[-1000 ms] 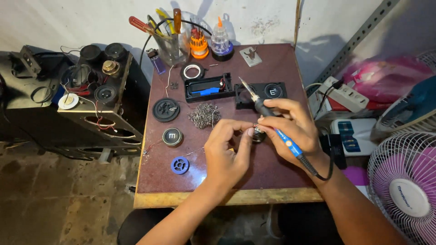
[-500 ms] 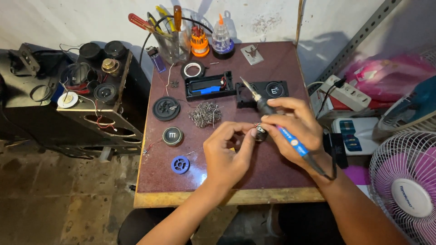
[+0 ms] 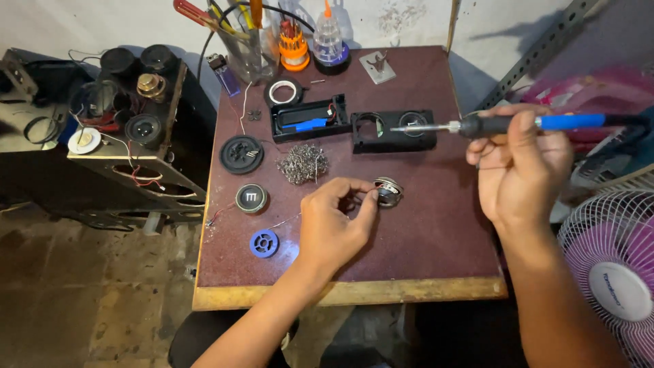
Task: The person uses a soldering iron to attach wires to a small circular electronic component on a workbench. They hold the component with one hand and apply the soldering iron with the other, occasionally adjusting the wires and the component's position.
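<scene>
At table centre-right: blue-handled soldering iron with a black grip and bare metal tip (image 3: 504, 124) now lifted clear of the small round silver speaker driver (image 3: 388, 191), swung up and to the right, shaft held level, tip pointing left over the black plastic speaker housing with two round cut-outs (image 3: 394, 131). Half a second ago sat tip-down right at the driver, both hands bunched together; now well apart. Reads as one solder touch finished, or a pause between touches — joint itself too small to check.

Right hand (image 3: 521, 163): clenched round the iron's grip, fingers wrapped, thumb side up, raised off the dark red tabletop (image 3: 436, 238). Nothing else held.

Left hand (image 3: 334, 225): half-closed pinch, thumb and fingertips on the left edge of the driver, pinning it to the tabletop just right of centre. Palm down, wrist near the front edge. Thin wire trailing left from under the hand, too fine to trace.

Around: tangled wad of silver metal wool (image 3: 302, 163) just behind the left hand; open black case with a blue part inside (image 3: 308, 119) beside the housing; black round grille disc (image 3: 241, 154), grey-rimmed round cap (image 3: 251, 197) and blue plastic ring (image 3: 263, 243) down the left side. Pink-bladed fan with a white guard (image 3: 613, 272) off the table's right.
</scene>
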